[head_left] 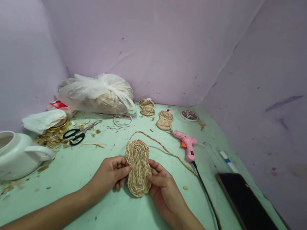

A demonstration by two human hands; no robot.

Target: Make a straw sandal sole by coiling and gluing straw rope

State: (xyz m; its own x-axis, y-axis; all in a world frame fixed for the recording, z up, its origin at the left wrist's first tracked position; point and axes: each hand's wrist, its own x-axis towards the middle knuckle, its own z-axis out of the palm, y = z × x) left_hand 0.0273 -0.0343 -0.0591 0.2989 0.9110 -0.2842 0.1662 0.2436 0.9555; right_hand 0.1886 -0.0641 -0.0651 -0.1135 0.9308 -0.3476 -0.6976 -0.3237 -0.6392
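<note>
Left hand and right hand pinched the rope sole edgewise; I judged it mostly wound, cord tail loose on the desk.

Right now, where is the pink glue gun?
In the head view, the pink glue gun lies on the green table, right of the braided piece, its nozzle beside the small woven pieces.

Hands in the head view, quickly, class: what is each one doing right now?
Left hand: fingers closed on the left edge of the coiled braided sole.
Right hand: fingers closed on the sole's right edge.
</note>
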